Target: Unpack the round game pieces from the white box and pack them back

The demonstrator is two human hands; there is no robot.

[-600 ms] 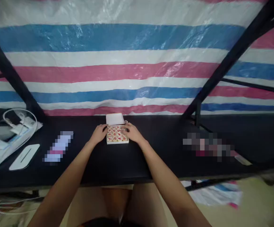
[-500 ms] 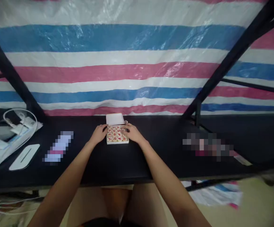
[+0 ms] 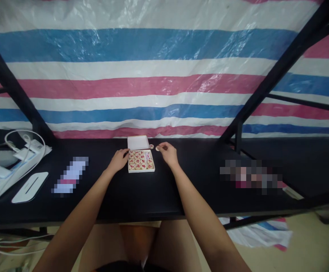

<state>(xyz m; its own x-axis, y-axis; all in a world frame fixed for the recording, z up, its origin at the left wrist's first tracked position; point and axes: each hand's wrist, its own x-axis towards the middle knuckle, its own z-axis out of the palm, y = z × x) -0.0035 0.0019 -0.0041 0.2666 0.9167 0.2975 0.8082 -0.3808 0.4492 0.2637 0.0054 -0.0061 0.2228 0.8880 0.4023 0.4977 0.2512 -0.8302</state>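
A shallow white box [image 3: 141, 170] holds rows of round cream xiangqi pieces [image 3: 137, 161] marked with red characters. Its right column has a gap at the back, where a pale, red-marked surface shows. The lid [image 3: 137, 143] stands open behind it. My left hand [image 3: 119, 159] grips the box's left edge near the back corner, fingers bent. Between thumb and fingertips, my right hand [image 3: 168, 153] pinches one xiangqi piece [image 3: 157, 148] just right of the box. Another single piece [image 3: 151, 146] lies on the black table beside the lid.
On the black table [image 3: 141, 200], a blurred phone-like item [image 3: 70, 175] and a white slotted plate [image 3: 30, 187] lie left. White cables and a power strip [image 3: 14, 166] are at the far left. Blurred items [image 3: 251, 175] sit right. Black frame posts [image 3: 269, 83] stand before a striped sheet [image 3: 141, 88].
My right hand has moved right, out of the box, with a xiangqi piece in its fingers. A gap now shows in the right column. My left hand stays at the box edge.
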